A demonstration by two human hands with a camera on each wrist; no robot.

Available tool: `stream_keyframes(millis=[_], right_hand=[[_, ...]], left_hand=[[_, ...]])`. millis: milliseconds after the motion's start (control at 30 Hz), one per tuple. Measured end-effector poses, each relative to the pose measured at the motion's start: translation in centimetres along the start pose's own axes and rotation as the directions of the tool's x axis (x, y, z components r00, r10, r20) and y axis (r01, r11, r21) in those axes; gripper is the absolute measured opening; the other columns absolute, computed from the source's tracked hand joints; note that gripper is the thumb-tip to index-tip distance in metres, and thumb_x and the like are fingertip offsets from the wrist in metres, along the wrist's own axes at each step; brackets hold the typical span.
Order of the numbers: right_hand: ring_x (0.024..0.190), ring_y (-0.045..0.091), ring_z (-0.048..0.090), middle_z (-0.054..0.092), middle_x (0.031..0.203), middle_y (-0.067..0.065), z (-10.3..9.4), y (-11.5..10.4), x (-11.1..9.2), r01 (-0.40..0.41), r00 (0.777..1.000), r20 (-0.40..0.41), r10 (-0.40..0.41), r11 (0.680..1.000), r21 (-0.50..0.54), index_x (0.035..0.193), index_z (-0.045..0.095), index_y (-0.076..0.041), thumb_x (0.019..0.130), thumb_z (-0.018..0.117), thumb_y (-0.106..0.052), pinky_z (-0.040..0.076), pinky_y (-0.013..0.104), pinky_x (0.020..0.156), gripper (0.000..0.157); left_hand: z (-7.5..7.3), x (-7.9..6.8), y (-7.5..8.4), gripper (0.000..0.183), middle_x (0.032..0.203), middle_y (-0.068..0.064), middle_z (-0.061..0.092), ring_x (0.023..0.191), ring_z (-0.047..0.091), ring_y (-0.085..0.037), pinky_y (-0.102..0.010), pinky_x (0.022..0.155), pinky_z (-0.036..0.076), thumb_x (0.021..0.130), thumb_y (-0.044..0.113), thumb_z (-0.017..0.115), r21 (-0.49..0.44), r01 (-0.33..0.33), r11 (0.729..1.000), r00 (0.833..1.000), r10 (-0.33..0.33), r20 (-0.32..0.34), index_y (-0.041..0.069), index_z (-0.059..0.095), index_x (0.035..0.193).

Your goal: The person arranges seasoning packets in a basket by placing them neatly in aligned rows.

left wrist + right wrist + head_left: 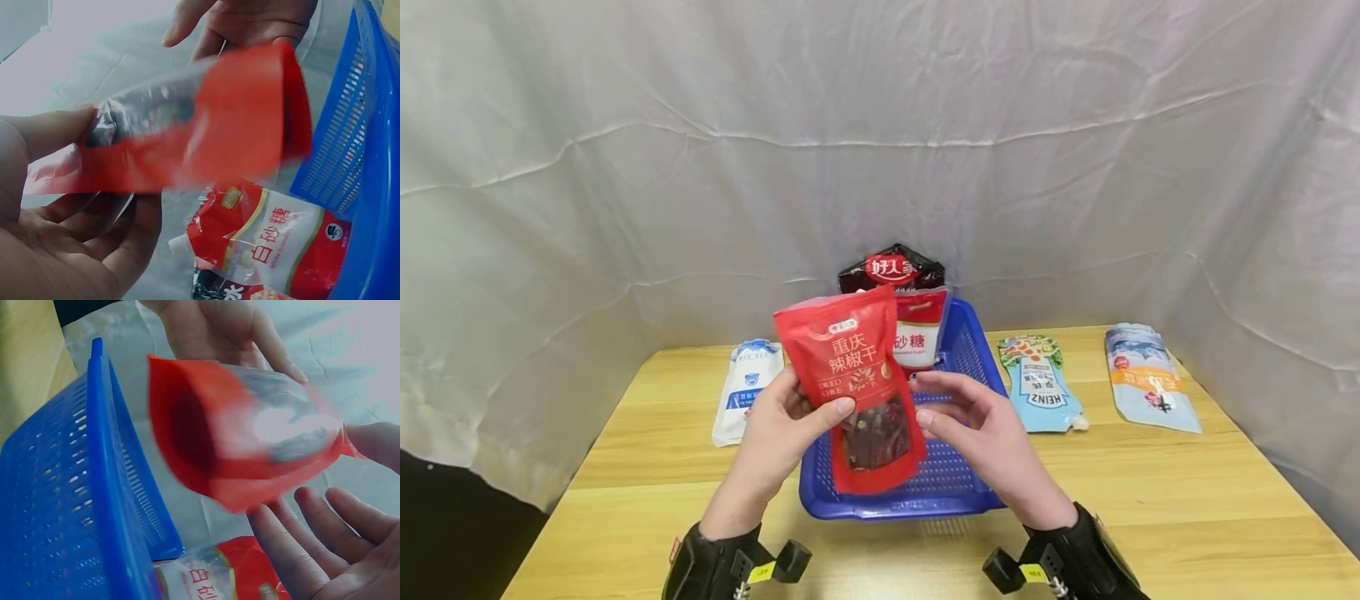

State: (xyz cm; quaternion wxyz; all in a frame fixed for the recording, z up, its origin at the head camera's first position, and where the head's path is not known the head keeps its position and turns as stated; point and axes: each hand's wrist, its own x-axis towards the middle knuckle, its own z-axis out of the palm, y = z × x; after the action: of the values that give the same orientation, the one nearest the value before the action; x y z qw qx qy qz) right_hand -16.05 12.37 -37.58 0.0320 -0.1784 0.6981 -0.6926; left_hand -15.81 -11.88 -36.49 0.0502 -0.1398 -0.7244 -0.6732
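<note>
My left hand (775, 437) grips a red pouch of dried chilies (853, 333) by its left side, the thumb across its front. The pouch is held tilted over a blue plastic basket (898, 507), its clear window showing dark chilies inside. At the pouch's right edge, my right hand (981, 425) has its fingers spread, with the thumb and a fingertip close to or touching the edge. Behind the pouch, a red and white bag of granulated sugar (921, 333) stands in the basket. A black bag with a red label (891, 265) rises behind the sugar.
A white and blue packet (747, 392) lies on the wooden table (647, 458) left of the basket. To the right lie a light blue Heinz spout pouch (1041, 387) and a blue-white pouch with an orange band (1150, 379). Grey cloth (880, 167) hangs behind the table.
</note>
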Motion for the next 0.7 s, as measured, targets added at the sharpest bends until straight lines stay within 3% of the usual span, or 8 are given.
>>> stream_keyframes(millis=[100, 333, 700], right_hand=[[0.103, 0.023, 0.054, 0.053, 0.125, 0.007, -0.1, -0.1, 0.0, 0.009, 1.0, 0.013, -0.009, 1.0, 0.009, 0.127, 0.049, -0.016, 0.084, 0.064, -0.017, 0.052, 0.04, 0.078, 0.045], [0.102, 0.026, 0.054, 0.052, 0.125, 0.01, -0.4, -0.7, -0.1, 0.052, 0.998, 0.034, -0.053, 0.998, 0.031, 0.129, 0.047, -0.012, 0.084, 0.064, -0.013, 0.052, 0.039, 0.078, 0.048], [0.102, 0.023, 0.054, 0.056, 0.119, 0.006, -0.3, -0.6, -0.3, 0.007, 1.0, -0.018, -0.008, 0.999, -0.05, 0.125, 0.05, -0.02, 0.08, 0.069, -0.021, 0.052, 0.04, 0.078, 0.05]], left_hand=[[0.2, -0.3, 0.9, 0.052, 0.117, -0.003, 0.058, 0.102, 0.054, -0.018, -0.038, 0.083, 0.05, 0.079, 0.024, 0.07, 0.053, 0.002, 0.999, 1.0, -0.002, 0.006, 0.021, 0.047, 0.125], [1.2, -1.0, 3.3, 0.048, 0.113, -0.008, 0.06, 0.097, 0.056, -0.02, -0.041, 0.08, 0.051, 0.083, 0.014, 0.065, 0.092, -0.063, 0.994, 0.996, 0.057, 0.07, 0.012, 0.045, 0.126], [2.2, -1.0, 3.0, 0.04, 0.106, -0.004, 0.063, 0.092, 0.056, -0.018, -0.042, 0.074, 0.052, 0.082, 0.013, 0.065, 0.156, -0.117, 0.981, 0.971, 0.081, 0.223, 0.013, 0.051, 0.12]])
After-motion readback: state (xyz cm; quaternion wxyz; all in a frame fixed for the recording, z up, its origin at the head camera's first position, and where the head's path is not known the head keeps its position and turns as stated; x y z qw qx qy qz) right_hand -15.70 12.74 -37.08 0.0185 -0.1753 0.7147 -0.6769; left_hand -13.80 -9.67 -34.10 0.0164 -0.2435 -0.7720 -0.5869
